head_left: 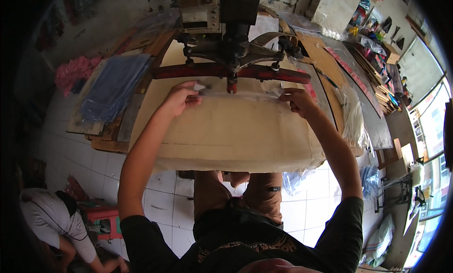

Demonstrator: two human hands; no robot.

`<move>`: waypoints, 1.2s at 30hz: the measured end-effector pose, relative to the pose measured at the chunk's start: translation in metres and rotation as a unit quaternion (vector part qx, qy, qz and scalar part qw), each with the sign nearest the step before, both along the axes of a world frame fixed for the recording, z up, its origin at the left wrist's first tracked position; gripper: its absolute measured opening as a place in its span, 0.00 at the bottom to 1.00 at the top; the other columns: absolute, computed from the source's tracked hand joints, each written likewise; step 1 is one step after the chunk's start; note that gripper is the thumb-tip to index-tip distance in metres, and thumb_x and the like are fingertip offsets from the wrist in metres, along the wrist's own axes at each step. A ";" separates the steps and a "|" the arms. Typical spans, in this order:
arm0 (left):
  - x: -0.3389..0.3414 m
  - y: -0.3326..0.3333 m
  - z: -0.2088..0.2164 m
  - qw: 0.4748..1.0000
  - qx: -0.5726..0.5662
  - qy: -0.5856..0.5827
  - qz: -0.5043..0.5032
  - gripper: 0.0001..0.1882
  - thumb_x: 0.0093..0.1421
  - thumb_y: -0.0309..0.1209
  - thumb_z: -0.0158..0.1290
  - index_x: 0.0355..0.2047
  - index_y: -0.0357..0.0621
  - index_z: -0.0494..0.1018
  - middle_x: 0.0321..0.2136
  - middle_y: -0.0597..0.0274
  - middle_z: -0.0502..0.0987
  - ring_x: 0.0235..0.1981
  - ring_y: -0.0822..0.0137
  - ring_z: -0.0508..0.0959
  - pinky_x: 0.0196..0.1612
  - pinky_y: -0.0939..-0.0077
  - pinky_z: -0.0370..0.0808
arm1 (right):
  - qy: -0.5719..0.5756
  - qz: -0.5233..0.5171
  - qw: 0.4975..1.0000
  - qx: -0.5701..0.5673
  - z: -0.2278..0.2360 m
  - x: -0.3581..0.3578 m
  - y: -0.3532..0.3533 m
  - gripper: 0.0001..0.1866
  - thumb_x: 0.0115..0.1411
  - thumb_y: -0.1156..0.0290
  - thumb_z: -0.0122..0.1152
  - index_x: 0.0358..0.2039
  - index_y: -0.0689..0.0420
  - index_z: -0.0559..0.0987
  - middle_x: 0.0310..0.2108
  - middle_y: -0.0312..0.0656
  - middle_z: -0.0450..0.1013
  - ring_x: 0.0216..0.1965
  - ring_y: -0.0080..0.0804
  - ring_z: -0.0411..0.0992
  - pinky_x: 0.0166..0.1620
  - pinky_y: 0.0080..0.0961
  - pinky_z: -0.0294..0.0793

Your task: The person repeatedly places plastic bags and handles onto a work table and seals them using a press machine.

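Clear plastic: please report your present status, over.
Left grip, right grip: closed on clear plastic, opposite ends. Plastic spans between, over tan worktop. Red bar close beyond; contact unclear.

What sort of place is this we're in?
Likely a plastics workshop: a press-like machine with a long red bar, clear film between the left hand and right hand, and blue plastic sheets stacked at left.

A crinkled pink heap (77,75) lies at far left, a person (68,228) in a grey shirt (45,211) bends beside a red stool (114,225) on tiled floor (158,204) at lower left, and bright windows (430,150) (curved by the lens) stand at right above a pale sack (380,237).
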State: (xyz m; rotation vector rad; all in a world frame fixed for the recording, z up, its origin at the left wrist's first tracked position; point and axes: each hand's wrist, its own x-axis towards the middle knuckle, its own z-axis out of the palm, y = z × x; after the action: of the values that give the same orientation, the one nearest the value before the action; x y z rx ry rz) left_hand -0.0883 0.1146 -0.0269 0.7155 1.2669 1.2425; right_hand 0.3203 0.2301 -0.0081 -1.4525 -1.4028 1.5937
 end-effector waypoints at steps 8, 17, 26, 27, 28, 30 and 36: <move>0.019 0.012 0.004 0.996 -0.020 0.074 0.055 0.20 0.67 0.24 0.52 0.59 0.44 0.72 0.38 0.57 0.80 0.29 0.68 0.82 0.26 0.76 0.77 | 0.063 -0.085 0.994 0.040 -0.016 -0.017 0.007 0.16 0.60 0.82 0.60 0.48 0.57 0.81 0.31 0.36 0.79 0.20 0.19 0.68 0.24 0.19 0.71; 0.025 0.039 -0.003 0.984 -0.029 0.108 0.141 0.11 0.68 0.30 0.55 0.49 0.42 0.76 0.31 0.63 0.79 0.26 0.73 0.79 0.22 0.80 0.71 | 0.190 -0.147 0.970 0.046 -0.025 -0.040 0.018 0.15 0.66 0.85 0.49 0.51 0.63 0.74 0.42 0.46 0.76 0.37 0.35 0.79 0.42 0.32 0.85; 0.020 0.053 -0.028 0.985 0.068 0.063 0.144 0.14 0.67 0.30 0.55 0.49 0.32 0.74 0.40 0.56 0.79 0.40 0.60 0.82 0.41 0.67 0.82 | 0.291 -0.059 0.951 0.087 -0.029 -0.039 0.020 0.18 0.66 0.85 0.50 0.55 0.62 0.72 0.51 0.47 0.74 0.53 0.39 0.75 0.57 0.29 0.79; 0.017 0.050 -0.030 0.976 0.088 0.172 0.104 0.16 0.67 0.31 0.55 0.51 0.32 0.73 0.44 0.52 0.78 0.44 0.57 0.80 0.46 0.62 0.79 | 0.298 -0.051 0.949 0.085 -0.028 -0.041 0.019 0.18 0.66 0.85 0.50 0.55 0.61 0.72 0.52 0.46 0.73 0.55 0.39 0.74 0.58 0.29 0.78; 0.013 0.045 -0.033 0.953 0.107 0.278 0.063 0.19 0.67 0.31 0.54 0.54 0.31 0.72 0.47 0.49 0.77 0.48 0.55 0.78 0.52 0.57 0.76 | 0.305 -0.044 0.948 0.082 -0.028 -0.042 0.018 0.19 0.66 0.85 0.50 0.56 0.61 0.71 0.53 0.46 0.73 0.57 0.38 0.73 0.59 0.30 0.77; 0.013 0.037 -0.039 0.857 0.149 0.493 0.017 0.23 0.68 0.35 0.52 0.58 0.32 0.69 0.55 0.44 0.72 0.56 0.51 0.74 0.60 0.51 0.69 | 0.317 -0.049 0.944 0.078 -0.030 -0.040 0.020 0.20 0.65 0.86 0.50 0.57 0.61 0.71 0.55 0.45 0.72 0.58 0.37 0.72 0.61 0.30 0.75; 0.022 0.009 -0.036 0.651 0.165 0.737 -0.076 0.32 0.72 0.47 0.40 0.69 0.39 0.59 0.70 0.47 0.56 0.71 0.53 0.56 0.69 0.42 0.51 | 0.336 -0.052 0.937 0.079 -0.027 -0.037 0.016 0.23 0.61 0.91 0.47 0.56 0.61 0.71 0.54 0.43 0.73 0.56 0.36 0.73 0.56 0.30 0.76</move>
State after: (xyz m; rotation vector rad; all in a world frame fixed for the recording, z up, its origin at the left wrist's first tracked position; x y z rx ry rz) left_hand -0.0659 0.1238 -0.0626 2.3334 2.1385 0.5327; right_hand 0.2832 0.2458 -0.0356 -0.7533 -0.9981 1.6436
